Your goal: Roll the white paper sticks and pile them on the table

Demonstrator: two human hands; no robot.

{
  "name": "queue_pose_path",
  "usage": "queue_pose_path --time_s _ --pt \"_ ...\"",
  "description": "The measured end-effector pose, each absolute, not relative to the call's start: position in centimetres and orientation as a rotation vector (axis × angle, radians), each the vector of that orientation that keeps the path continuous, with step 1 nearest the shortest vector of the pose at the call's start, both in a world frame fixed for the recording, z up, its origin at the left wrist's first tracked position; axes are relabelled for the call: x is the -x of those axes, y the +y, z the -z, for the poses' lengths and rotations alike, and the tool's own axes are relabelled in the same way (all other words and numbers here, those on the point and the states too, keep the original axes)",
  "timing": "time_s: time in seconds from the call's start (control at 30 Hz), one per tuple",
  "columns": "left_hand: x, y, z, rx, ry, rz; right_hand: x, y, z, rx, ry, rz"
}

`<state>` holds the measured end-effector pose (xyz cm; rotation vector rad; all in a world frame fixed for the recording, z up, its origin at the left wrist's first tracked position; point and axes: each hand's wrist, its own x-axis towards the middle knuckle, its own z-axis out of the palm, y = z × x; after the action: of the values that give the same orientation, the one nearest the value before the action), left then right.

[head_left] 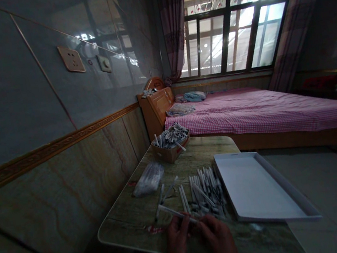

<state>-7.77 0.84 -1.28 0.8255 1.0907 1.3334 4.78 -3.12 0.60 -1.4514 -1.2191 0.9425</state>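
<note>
Near the front edge of the table, my left hand [177,235] and my right hand [214,231] are closed on one slim white pen [171,211]. It slants from upper left down into my fingers; its right end is partly hidden by them. Just beyond my hands lies a pile of white pens [207,188] with dark ends, side by side. Two pens [183,199] lie a little apart to its left. Farther left, a few thin pen parts [162,197] rest on the table, their exact kind too dim to tell.
A cardboard box [169,154] full of pens stands at the table's [125,221] far end, with a clear plastic bag [149,179] in front of it. A shallow white tray [259,184] lies at the right. Beyond are a bed [248,110] and the tiled wall [107,161].
</note>
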Motion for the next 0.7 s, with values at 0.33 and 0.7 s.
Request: queue_pose_path --time_s 0.33,0.7 --pt "7.9 0.7 1.5 -0.763 1.031 -1.384 -4.5 -2.3 -1.1 1.366 -1.175 -1.034" --pt "7.8 0.8 1.9 -0.688 0.992 -1.422 -4.0 -2.1 -1.1 1.414 -1.176 -0.996"
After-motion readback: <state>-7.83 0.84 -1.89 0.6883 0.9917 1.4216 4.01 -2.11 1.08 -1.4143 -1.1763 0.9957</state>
